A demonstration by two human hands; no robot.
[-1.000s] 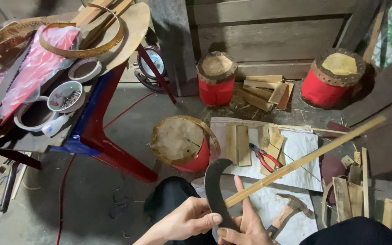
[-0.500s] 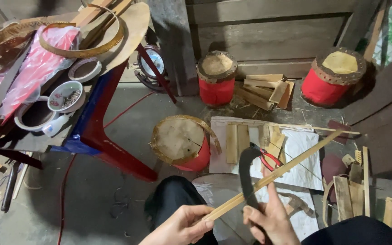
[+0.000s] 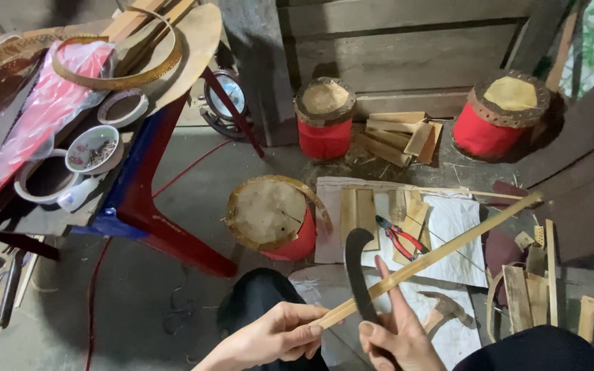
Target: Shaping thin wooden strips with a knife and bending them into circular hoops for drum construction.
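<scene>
My left hand [image 3: 280, 336] grips the near end of a long bamboo strip [image 3: 441, 251] that slants up to the right over the floor. My right hand [image 3: 397, 330] holds a dark curved knife [image 3: 357, 271] upright, blade against the strip, index finger stretched along it. Just beyond the hands stands a small red drum [image 3: 273, 218] with a pale skin top. Red-handled pliers [image 3: 399, 237] lie on white paper [image 3: 458, 227] under the strip. My dark-trousered knees show at the bottom edge.
Two more red drums [image 3: 324, 120] [image 3: 503, 113] stand by the wooden wall, cut bamboo pieces [image 3: 397, 134] between them. A blue-and-red table [image 3: 132, 199] at left carries hoops, bowls and pink plastic. A hammer [image 3: 445, 309] and wood slats [image 3: 537, 288] lie at right.
The strip's far end dipped, then swung back up to the right. The knife shifted right and returned left along the strip. My left hand slid slightly.
</scene>
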